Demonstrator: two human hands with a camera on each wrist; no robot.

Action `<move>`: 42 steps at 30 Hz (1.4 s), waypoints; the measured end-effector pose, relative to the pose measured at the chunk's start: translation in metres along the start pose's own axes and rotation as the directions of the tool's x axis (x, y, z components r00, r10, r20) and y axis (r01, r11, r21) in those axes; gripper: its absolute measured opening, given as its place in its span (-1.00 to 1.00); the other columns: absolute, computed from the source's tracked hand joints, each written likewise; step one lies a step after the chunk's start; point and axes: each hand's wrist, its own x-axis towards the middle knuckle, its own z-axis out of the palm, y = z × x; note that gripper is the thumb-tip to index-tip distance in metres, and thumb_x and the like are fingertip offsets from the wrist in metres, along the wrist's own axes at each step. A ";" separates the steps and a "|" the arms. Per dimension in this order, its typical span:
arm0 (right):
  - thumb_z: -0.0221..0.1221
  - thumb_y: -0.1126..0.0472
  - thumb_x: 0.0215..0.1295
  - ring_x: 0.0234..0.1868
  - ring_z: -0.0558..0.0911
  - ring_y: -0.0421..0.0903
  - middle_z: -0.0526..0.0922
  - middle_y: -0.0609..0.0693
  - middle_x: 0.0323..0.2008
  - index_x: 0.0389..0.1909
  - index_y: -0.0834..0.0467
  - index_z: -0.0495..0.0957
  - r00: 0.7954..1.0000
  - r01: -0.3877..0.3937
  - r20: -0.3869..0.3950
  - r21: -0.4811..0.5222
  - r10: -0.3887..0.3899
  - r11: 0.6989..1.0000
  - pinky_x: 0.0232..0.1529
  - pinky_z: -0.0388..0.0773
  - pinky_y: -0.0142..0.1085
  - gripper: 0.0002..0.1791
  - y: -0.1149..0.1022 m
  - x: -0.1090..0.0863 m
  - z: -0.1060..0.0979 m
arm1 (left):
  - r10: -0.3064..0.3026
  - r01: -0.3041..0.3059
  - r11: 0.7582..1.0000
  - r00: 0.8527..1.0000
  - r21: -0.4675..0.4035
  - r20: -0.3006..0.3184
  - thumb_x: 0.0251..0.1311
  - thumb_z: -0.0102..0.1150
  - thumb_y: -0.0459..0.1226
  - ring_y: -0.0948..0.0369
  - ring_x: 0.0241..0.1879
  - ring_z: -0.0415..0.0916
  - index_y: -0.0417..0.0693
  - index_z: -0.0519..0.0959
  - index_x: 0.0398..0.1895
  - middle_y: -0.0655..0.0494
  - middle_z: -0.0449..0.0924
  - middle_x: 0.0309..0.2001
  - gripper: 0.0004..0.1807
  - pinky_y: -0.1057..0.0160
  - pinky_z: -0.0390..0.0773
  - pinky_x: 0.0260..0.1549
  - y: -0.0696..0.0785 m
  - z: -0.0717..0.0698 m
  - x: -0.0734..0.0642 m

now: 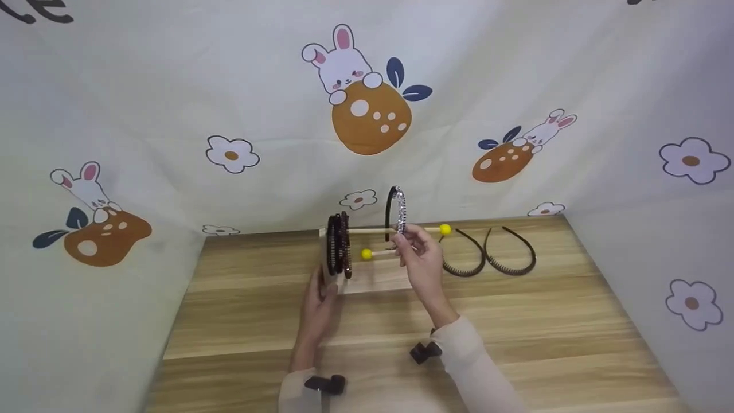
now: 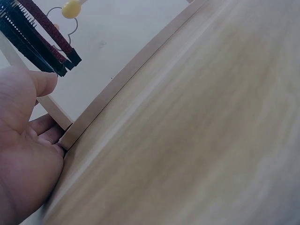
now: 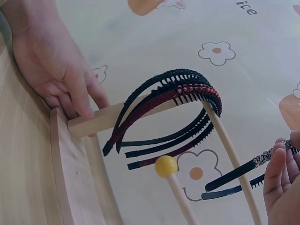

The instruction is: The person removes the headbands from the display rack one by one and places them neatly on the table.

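Right hand (image 1: 423, 261), centre of head view: pinching silver headband (image 1: 402, 207), which seems to straddle the upper rod (image 1: 370, 230) | left hand (image 1: 317, 301), left of centre: gripping wooden stand (image 1: 378, 280) | dark headbands (image 1: 337, 246) hang at rod's left | step, I'd judge: hanging this one | next likely calls for a leftward slide, stand steadied, then release
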 end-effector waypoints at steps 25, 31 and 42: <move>0.25 0.48 0.54 -0.45 0.58 -0.22 0.75 -0.07 -0.33 0.09 0.58 0.63 0.993 0.020 -0.115 -0.011 -0.021 1.000 -0.52 0.54 -0.48 -0.76 -0.014 0.009 -0.030 | -0.024 0.024 0.999 1.000 0.027 -0.002 0.72 0.10 -0.23 -0.35 0.65 0.19 -0.19 0.03 0.81 -0.36 0.11 0.72 -0.23 -0.37 0.20 0.63 0.002 0.001 -0.001; 0.26 0.47 0.54 -0.46 0.58 -0.17 0.77 -0.04 -0.32 0.11 0.58 0.62 0.991 0.025 -0.132 0.012 -0.023 1.000 -0.52 0.56 -0.45 -0.74 -0.012 0.011 -0.036 | -0.030 0.030 0.999 1.000 0.034 0.007 0.73 0.08 -0.23 -0.33 0.68 0.14 -0.20 0.01 0.81 -0.37 0.06 0.74 -0.23 -0.32 0.17 0.66 0.002 0.000 -0.001; 0.25 0.50 0.54 -0.42 0.61 -0.14 0.76 0.17 -0.26 0.10 0.52 0.66 0.986 0.012 -0.165 0.034 -0.006 0.999 -0.56 0.60 -0.48 -0.78 -0.014 0.014 -0.045 | -0.023 0.023 1.000 1.000 0.014 0.000 0.71 0.10 -0.24 -0.33 0.67 0.15 -0.20 0.04 0.80 -0.35 0.09 0.73 -0.23 -0.35 0.16 0.65 0.001 0.000 0.000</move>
